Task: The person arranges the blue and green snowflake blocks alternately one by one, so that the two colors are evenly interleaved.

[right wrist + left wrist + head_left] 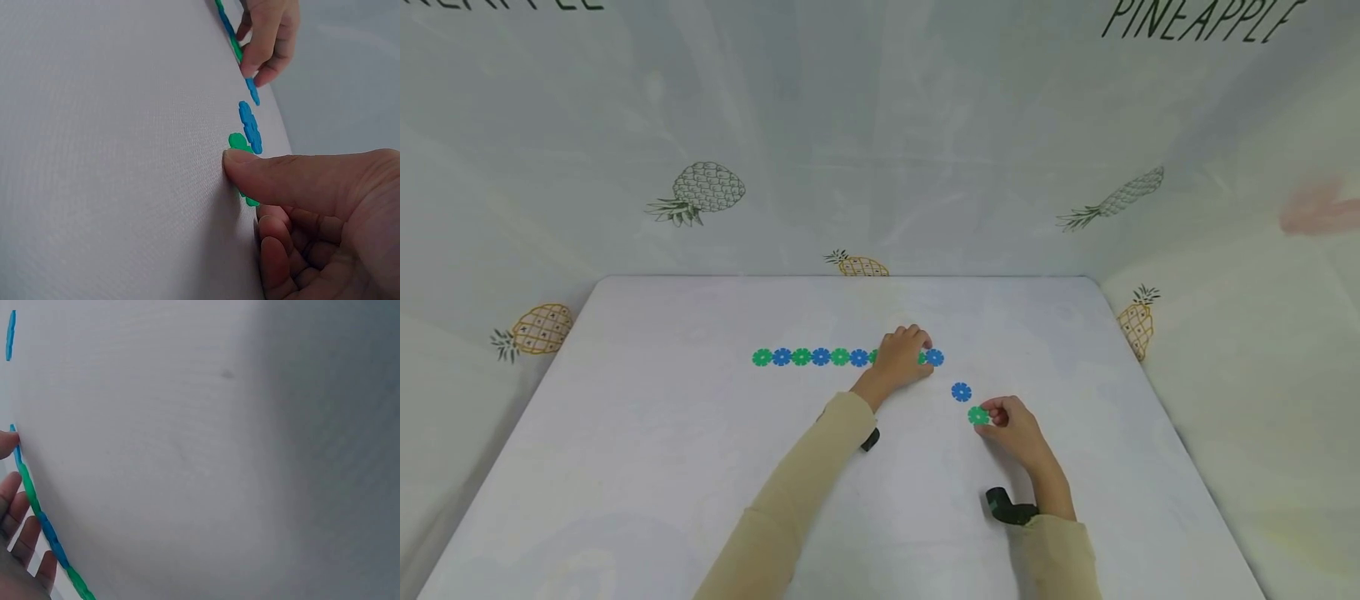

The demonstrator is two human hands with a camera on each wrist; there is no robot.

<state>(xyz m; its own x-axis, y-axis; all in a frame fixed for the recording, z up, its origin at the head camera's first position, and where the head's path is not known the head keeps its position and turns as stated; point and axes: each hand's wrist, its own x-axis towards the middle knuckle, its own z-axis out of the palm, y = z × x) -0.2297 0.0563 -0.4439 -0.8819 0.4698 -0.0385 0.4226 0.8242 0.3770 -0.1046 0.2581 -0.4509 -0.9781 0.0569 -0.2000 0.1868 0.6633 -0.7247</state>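
Note:
A straight row of notched plastic snowflake discs, green and blue by turns, lies on the white table (685, 467). My left hand (901, 360) reaches over the row's right part and hides some discs. Its thumb and a finger pinch the blue snowflake disc (935, 357) at the right end, also visible in the right wrist view. With thumb and fingers my right hand (1017, 432) pinches a green snowflake disc (978, 415) at the table surface, apart from the row. Between the two hands lies a loose blue snowflake disc (961, 392), close to the green one.
Behind the table hangs a pale cloth printed with pineapples (709, 187). Black wrist-worn devices (1011, 507) show at both sleeve ends. The row's left end is a green disc (762, 357).

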